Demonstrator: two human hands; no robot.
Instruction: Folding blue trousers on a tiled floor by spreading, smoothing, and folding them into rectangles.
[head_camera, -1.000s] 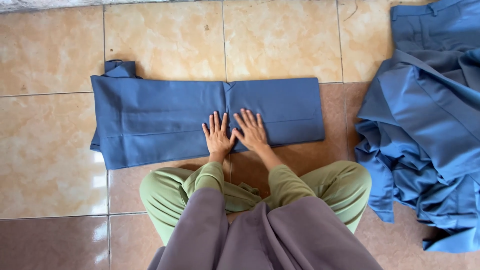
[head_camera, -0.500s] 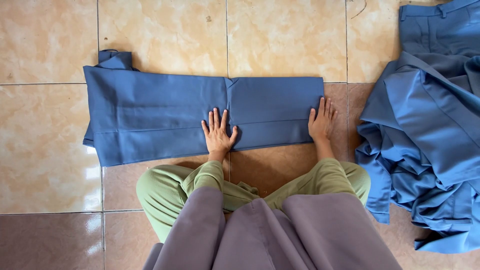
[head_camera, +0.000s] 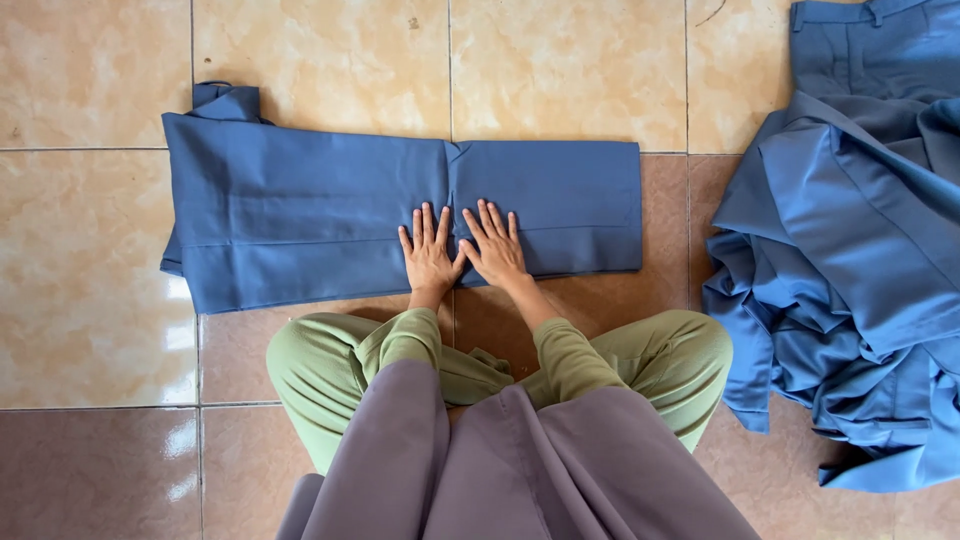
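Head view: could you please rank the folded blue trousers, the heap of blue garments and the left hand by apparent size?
1. Folded blue trousers and heap of blue garments: alike, and the heap is cut off by the frame, so unranked.
2. Left hand, clearly smallest.

One folded garment, one heap, perhaps several.

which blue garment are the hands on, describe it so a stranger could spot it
On the tan tiled floor, look straight ahead of the seated person's knees. The folded blue trousers lie there as a flat long rectangle under the left hand and right hand. The blue pile to the right is crumpled.
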